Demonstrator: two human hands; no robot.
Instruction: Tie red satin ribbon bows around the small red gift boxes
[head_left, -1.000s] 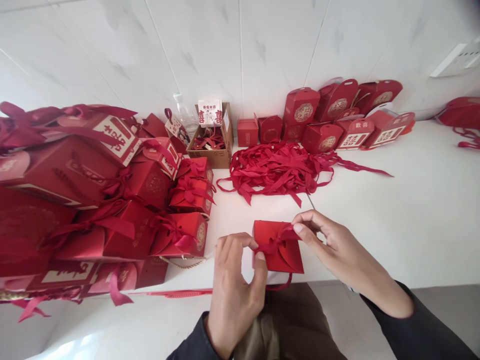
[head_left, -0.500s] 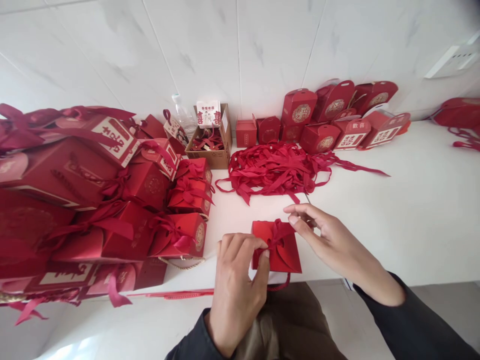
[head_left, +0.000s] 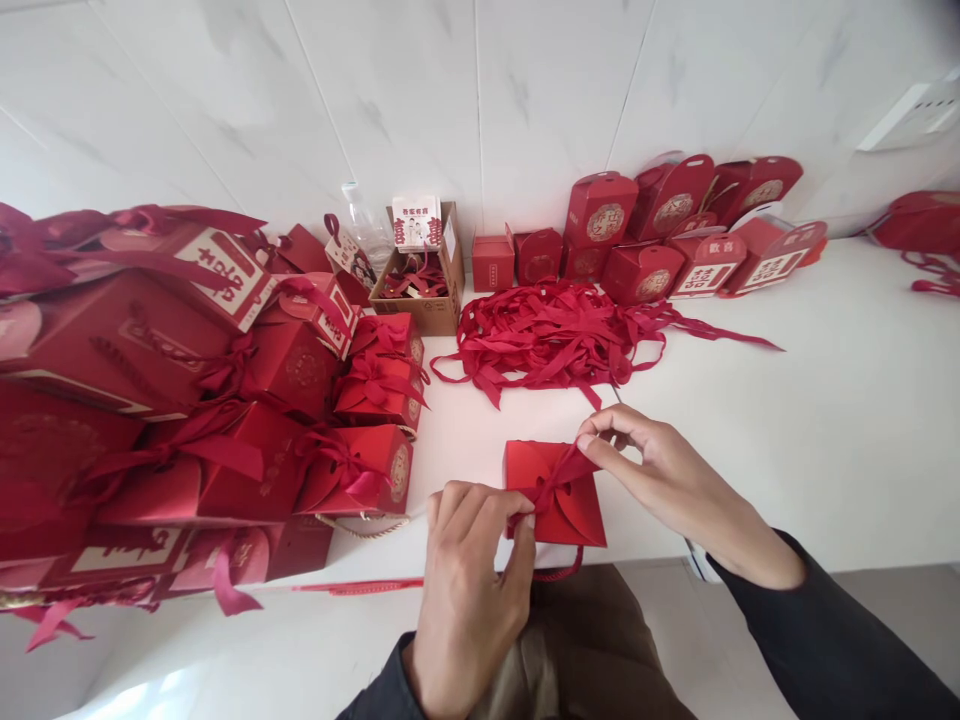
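A small red gift box [head_left: 577, 520] rests near the front edge of the white table, with a red ribbon [head_left: 553, 482] running across its folded top. My left hand [head_left: 472, 565] pinches the ribbon at the box's left side. Above the box's upper right corner, my right hand [head_left: 667, 475] has thumb and forefinger closed on the ribbon's other end. Between the two hands the ribbon lies stretched over the lid. A dark red cord hangs at the box's front edge.
Red gift boxes with bows [head_left: 217, 460] are stacked on the left. A heap of red ribbons [head_left: 555, 340] lies behind the hands. Along the wall stand a small cardboard box [head_left: 439, 318] with tags and several red boxes [head_left: 645, 275]. The white table [head_left: 810, 440] extends rightward.
My right hand, earlier apart from the ribbon with its fingers open, now pinches its end and draws it taut up and right. My left hand keeps its pinch.
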